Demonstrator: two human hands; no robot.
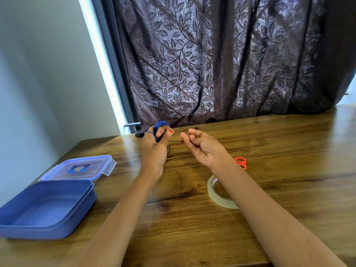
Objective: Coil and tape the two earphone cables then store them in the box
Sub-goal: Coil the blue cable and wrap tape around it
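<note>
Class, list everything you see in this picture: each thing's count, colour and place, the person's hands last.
plastic storage box: one, blue, open, table's left
clear plastic lid: one, blue-rimmed, behind the box
blue earphone cable: one, wound round left fingers
black earphone cable: one, between the hands
roll of tape: one, cream, under right forearm
orange-handled scissors: one, behind right wrist
wooden table: one, brown
leaf-patterned curtain: one, dark purple, behind
left hand: holds blue cable
right hand: pinches black cable

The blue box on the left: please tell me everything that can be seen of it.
The blue box is squarish with rounded corners, seemingly matte plastic. It stands open near the left edge of the table, with nothing visible inside. Its lid, clear with a blue rim, latches and a blue sticker, lies flat behind it; whether they touch is unclear.
</note>
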